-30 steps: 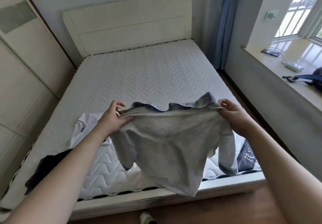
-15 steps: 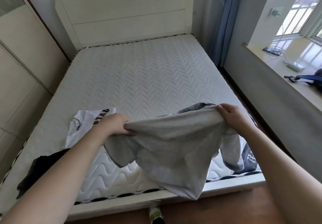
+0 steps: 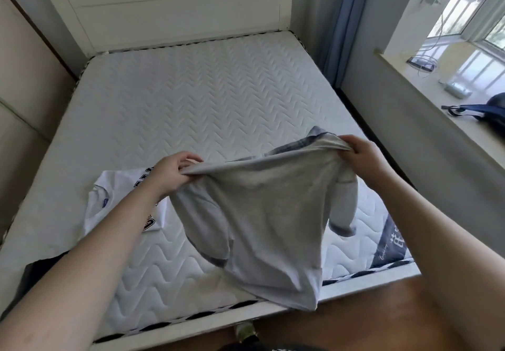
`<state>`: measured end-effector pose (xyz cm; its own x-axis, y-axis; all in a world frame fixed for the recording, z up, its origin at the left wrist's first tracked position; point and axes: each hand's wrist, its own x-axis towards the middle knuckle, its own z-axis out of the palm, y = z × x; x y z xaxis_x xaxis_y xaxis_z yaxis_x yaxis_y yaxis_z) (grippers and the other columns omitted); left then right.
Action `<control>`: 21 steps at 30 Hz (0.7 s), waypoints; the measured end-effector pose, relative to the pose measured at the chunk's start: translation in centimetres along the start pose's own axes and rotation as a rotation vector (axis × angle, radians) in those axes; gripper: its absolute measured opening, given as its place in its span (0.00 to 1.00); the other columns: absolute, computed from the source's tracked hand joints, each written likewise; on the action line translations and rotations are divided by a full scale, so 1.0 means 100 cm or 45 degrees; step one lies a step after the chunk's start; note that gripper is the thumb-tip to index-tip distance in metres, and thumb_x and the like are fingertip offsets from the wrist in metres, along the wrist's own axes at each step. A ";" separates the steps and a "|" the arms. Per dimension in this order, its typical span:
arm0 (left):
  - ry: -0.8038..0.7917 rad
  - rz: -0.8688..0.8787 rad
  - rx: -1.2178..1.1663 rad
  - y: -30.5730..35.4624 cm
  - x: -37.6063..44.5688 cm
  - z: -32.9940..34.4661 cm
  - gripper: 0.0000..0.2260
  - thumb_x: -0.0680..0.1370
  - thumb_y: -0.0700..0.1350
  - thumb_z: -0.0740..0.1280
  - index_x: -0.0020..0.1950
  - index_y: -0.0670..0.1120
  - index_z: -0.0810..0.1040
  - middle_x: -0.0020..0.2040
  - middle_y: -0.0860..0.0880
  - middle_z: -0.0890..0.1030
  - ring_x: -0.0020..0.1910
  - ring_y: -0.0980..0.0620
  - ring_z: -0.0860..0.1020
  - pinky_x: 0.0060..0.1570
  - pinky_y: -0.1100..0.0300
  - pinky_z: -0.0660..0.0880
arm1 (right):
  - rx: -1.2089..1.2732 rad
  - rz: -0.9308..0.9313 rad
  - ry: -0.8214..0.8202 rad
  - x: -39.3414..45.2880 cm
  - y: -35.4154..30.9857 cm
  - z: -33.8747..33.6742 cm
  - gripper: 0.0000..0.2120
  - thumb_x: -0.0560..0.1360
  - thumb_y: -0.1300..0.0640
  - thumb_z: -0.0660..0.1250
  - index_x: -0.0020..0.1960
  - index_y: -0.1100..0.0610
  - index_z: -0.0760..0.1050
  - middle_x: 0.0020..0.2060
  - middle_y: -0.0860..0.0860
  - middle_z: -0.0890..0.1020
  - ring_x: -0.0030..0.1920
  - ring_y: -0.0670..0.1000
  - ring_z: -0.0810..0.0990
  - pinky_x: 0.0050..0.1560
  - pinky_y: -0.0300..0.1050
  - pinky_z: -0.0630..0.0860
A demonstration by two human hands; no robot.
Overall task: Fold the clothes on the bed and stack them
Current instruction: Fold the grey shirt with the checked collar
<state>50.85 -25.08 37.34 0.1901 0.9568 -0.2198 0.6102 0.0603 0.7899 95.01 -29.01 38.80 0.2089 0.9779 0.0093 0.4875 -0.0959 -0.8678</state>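
A grey long-sleeved shirt [image 3: 262, 214] hangs in the air over the near end of the bed [image 3: 207, 99]. My left hand [image 3: 172, 173] pinches one corner of its top edge and my right hand [image 3: 360, 156] grips the other corner. Both sleeves dangle, and the lower hem droops past the foot of the mattress. A folded white T-shirt with dark lettering [image 3: 120, 203] lies on the mattress to the left, partly hidden by my left forearm. A dark garment [image 3: 41, 266] lies at the near left edge.
The white headboard [image 3: 175, 3] stands at the far end. A wardrobe [image 3: 24, 77] lines the left side. A blue curtain [image 3: 341, 28] hangs at the far right. The window ledge [image 3: 437, 94] holds cables, a small device and a dark bag [image 3: 486, 109].
Both hands have lowered the grey shirt and carried it forward over the mattress. Its top edge is now stretched taut between them, and more of the white T-shirt shows.
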 end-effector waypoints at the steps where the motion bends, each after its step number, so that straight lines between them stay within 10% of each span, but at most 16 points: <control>1: 0.023 0.045 0.084 0.000 0.008 -0.003 0.16 0.64 0.44 0.73 0.49 0.59 0.81 0.43 0.54 0.84 0.46 0.55 0.82 0.46 0.65 0.73 | -0.075 -0.010 0.023 0.004 -0.002 0.004 0.15 0.76 0.67 0.62 0.53 0.51 0.80 0.46 0.49 0.83 0.40 0.34 0.79 0.41 0.26 0.72; 8: 0.183 0.096 0.922 0.012 0.056 -0.011 0.13 0.72 0.35 0.63 0.52 0.47 0.81 0.49 0.42 0.81 0.50 0.40 0.78 0.40 0.56 0.67 | -0.367 0.034 0.143 0.032 -0.009 0.012 0.09 0.80 0.58 0.56 0.49 0.48 0.74 0.34 0.41 0.76 0.36 0.41 0.74 0.34 0.40 0.66; 16: 0.319 -0.035 0.067 0.061 0.058 0.004 0.11 0.70 0.52 0.57 0.40 0.65 0.77 0.36 0.63 0.79 0.38 0.63 0.75 0.38 0.61 0.69 | -0.034 0.083 0.076 0.068 -0.031 -0.001 0.14 0.82 0.49 0.56 0.47 0.52 0.77 0.40 0.45 0.80 0.43 0.47 0.76 0.41 0.42 0.69; 21: 0.410 -0.036 0.009 0.098 0.041 0.019 0.10 0.71 0.52 0.59 0.44 0.64 0.78 0.41 0.65 0.80 0.45 0.57 0.78 0.44 0.60 0.72 | 0.132 0.081 -0.172 0.069 -0.042 -0.023 0.15 0.82 0.49 0.58 0.48 0.57 0.78 0.40 0.49 0.80 0.40 0.48 0.76 0.40 0.44 0.71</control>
<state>59.10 -21.10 43.10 -0.0796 0.9956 -0.0487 0.6174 0.0876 0.7818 96.35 -22.24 43.61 0.1174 0.9872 -0.1080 0.3851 -0.1455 -0.9113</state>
